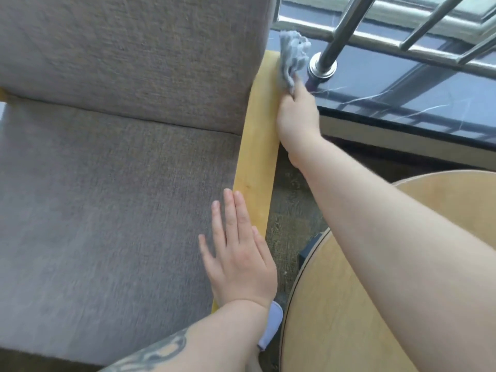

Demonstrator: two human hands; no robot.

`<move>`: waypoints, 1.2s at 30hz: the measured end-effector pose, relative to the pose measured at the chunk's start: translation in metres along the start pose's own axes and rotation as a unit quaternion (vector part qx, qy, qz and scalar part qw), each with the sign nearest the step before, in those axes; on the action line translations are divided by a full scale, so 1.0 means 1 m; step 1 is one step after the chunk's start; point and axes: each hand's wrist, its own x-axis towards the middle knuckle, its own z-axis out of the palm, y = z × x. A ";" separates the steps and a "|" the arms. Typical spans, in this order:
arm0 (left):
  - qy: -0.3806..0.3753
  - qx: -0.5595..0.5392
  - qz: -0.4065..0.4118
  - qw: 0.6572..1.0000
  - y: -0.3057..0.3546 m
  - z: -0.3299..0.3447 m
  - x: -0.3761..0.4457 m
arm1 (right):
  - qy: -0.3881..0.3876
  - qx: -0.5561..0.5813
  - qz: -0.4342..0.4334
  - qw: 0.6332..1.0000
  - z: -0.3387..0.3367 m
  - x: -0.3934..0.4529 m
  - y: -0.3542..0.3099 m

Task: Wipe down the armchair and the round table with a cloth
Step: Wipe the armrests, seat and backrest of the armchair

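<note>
Fingers on the left hand [239, 261] are straight and lightly spread, lying flat on the grey seat of the armchair [107, 197], right against its yellow wooden armrest [257, 157]. Up at about 1 o'clock the right hand [298, 116] has the grey cloth [292, 57] bunched in its fingertips at the far end of that armrest, beside a metal railing post [341, 38]. Round table [335, 304] sits at 4 o'clock, just beside the chair, under the right forearm.
</note>
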 end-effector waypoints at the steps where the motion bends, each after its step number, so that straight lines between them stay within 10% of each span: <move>1: 0.002 0.000 -0.001 1.000 0.000 0.000 0.000 | 0.011 -0.013 -0.004 1.000 0.003 -0.028 0.012; 11: 0.019 -0.047 -0.007 0.999 0.000 0.000 0.002 | 0.010 -0.129 -0.090 0.987 0.015 -0.090 0.040; 18: 0.044 -0.322 0.062 0.944 -0.030 -0.012 -0.015 | -0.140 -0.278 -0.203 0.928 -0.015 -0.240 0.113; 32: -0.049 -0.138 0.039 0.988 -0.079 -0.017 -0.097 | -0.091 -0.305 -0.244 0.916 0.019 -0.258 0.120; 36: -0.050 -0.139 0.034 0.988 -0.083 -0.017 -0.100 | -0.055 -0.185 -0.139 0.971 0.024 -0.193 0.087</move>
